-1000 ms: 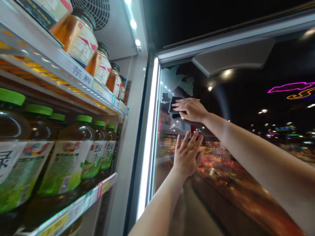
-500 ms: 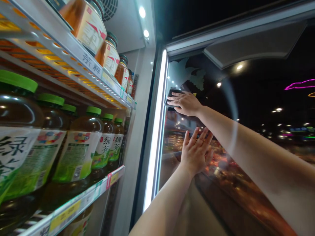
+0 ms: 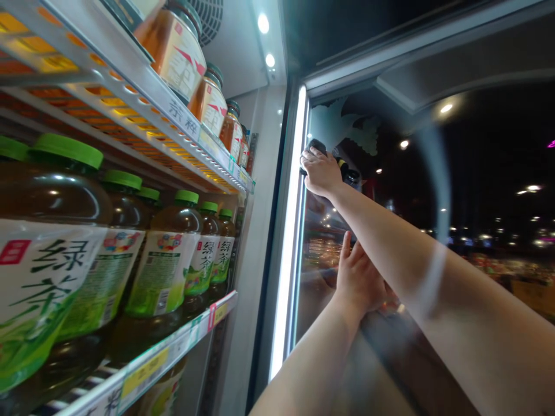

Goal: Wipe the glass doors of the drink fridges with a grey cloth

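My right hand (image 3: 321, 172) presses a dark grey cloth (image 3: 319, 145) against the upper inner corner of the glass door (image 3: 403, 179), close to the lit strip. Its fingers bend over the cloth, and part of the cloth is hidden under them. Lower down, my left hand (image 3: 359, 276) lies flat on the same glass with its fingers spread, holding nothing. The right forearm crosses in front and covers some of the left fingertips. A dark shape with a yellow patch shows beside the right hand, perhaps its reflection.
At left, a fridge shelf (image 3: 173, 361) bears several green-capped tea bottles (image 3: 165, 271). Amber bottles (image 3: 180, 55) line the shelf above. A bright light strip (image 3: 289, 231) runs down the door's edge. Lights and reflections show in the glass.
My right hand and the cloth have shifted slightly upward along the glass, and the fingers are more bent. My left hand stays on the glass. The view has turned a little left.
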Tool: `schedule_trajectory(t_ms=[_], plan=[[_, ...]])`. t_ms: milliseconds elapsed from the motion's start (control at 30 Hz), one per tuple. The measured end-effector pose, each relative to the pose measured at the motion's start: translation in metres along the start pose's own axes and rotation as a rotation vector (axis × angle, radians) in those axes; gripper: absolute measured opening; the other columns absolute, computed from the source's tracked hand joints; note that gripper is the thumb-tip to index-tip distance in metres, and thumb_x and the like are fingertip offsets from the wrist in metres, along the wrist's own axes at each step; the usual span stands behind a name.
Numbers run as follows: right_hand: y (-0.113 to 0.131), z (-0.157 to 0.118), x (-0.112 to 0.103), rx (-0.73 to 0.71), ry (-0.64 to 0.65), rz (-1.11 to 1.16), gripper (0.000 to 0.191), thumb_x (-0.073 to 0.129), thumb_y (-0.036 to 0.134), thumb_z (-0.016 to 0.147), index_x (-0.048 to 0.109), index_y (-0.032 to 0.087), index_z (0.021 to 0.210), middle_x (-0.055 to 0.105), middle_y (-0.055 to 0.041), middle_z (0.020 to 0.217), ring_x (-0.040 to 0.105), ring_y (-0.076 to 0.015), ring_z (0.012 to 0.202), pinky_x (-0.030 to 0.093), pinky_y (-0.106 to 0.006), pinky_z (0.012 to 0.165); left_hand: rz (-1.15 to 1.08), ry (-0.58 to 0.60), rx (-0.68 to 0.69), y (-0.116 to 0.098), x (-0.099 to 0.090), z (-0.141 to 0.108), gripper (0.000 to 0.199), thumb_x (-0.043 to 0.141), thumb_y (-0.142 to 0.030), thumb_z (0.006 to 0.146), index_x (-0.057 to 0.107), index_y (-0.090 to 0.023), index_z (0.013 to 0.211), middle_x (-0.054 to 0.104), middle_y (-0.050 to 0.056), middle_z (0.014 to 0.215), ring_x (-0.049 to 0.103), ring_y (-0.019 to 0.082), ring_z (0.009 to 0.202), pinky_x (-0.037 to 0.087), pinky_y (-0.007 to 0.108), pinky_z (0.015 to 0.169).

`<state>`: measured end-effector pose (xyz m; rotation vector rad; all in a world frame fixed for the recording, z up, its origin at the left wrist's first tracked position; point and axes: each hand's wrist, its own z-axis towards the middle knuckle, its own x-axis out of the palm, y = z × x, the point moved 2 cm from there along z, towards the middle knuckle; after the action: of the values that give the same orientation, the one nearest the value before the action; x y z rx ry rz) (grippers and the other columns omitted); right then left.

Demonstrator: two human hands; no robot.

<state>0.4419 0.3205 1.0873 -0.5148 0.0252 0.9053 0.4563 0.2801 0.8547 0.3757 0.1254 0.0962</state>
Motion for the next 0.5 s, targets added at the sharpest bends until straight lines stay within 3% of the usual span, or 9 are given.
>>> schedule_trajectory(t_ms=[167, 267, 400, 500], plan=[[-0.005, -0.044, -0.01, -0.28, 0.058, 0.059, 0.056, 0.043, -0.003, 0.092, 0.066, 0.024, 0.136, 0.062, -0.0016, 0.147, 0.048, -0.021, 0.144, 0.039, -0.048, 0.121, 0.02, 0.061, 0.003, -0.002, -0.01, 0.002, 0.053, 0.051, -0.045, 0.096, 0.059, -0.024, 0.144, 0.059, 0.002, 0.15, 0.036, 0.032, 0.151, 0.024, 0.058, 0.128], [-0.004, -0.054, -0.013, -0.33, 0.047, 0.104, 0.051, 0.045, -0.001, 0.094, 0.071, 0.025, 0.129, 0.069, -0.0018, 0.137, 0.057, -0.0218, 0.136, 0.045, -0.046, 0.117, 0.016, 0.088, -0.008, -0.002, -0.013, 0.003, 0.054, 0.049, -0.046, 0.096, 0.059, -0.024, 0.144, 0.059, 0.001, 0.15, 0.038, 0.032, 0.151, 0.024, 0.059, 0.128], [0.009, -0.047, -0.013, -0.27, -0.139, 0.153, 0.055, 0.044, 0.0, 0.097, 0.062, 0.026, 0.141, 0.058, -0.0041, 0.15, 0.049, -0.0244, 0.144, 0.044, -0.05, 0.117, 0.027, 0.072, 0.001, -0.001, -0.018, 0.003, 0.059, 0.047, -0.045, 0.097, 0.05, -0.024, 0.152, 0.052, 0.002, 0.156, 0.035, 0.03, 0.152, 0.025, 0.058, 0.128], [0.023, -0.039, -0.003, -0.368, -0.087, 0.121, 0.059, 0.043, 0.0, 0.098, 0.056, 0.03, 0.146, 0.049, -0.0018, 0.157, 0.041, -0.0242, 0.15, 0.041, -0.053, 0.119, 0.051, 0.048, 0.012, -0.001, -0.02, 0.003, 0.064, 0.044, -0.042, 0.098, 0.039, -0.022, 0.159, 0.043, 0.003, 0.162, 0.03, 0.029, 0.155, 0.029, 0.056, 0.127]])
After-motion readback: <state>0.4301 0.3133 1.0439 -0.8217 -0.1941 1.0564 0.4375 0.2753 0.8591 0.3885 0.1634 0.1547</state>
